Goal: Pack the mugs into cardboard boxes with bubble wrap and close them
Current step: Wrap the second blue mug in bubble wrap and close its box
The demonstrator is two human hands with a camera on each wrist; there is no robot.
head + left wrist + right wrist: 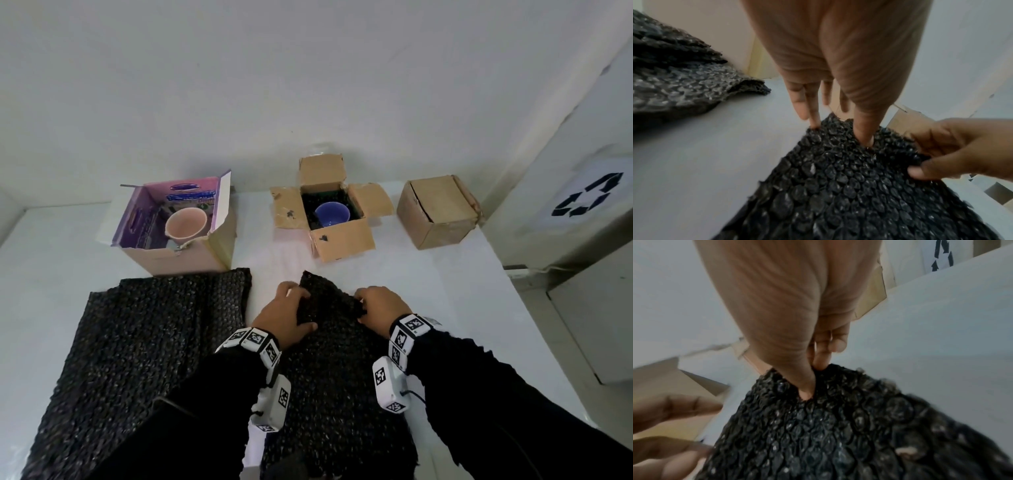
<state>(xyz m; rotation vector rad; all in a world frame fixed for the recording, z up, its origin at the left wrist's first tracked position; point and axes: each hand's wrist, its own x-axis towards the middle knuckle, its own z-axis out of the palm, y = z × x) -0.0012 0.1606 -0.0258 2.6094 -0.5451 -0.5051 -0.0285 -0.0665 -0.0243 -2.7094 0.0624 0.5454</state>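
A sheet of black bubble wrap (334,370) lies on the white table in front of me. My left hand (286,315) pinches its far edge between thumb and fingers (863,129). My right hand (378,306) pinches the same edge a little to the right, thumb (803,386) on top. A blue mug (332,213) sits inside an open brown cardboard box (346,240) lined with black wrap. A pink mug (186,223) leans in an open box with purple printed flaps (178,253) at the left.
A closed brown box (440,210) stands at the right rear. A second, larger black bubble wrap sheet (137,342) covers the table's left front. A white cabinet with a recycling sign (587,198) borders the table's right side. A wall rises behind the boxes.
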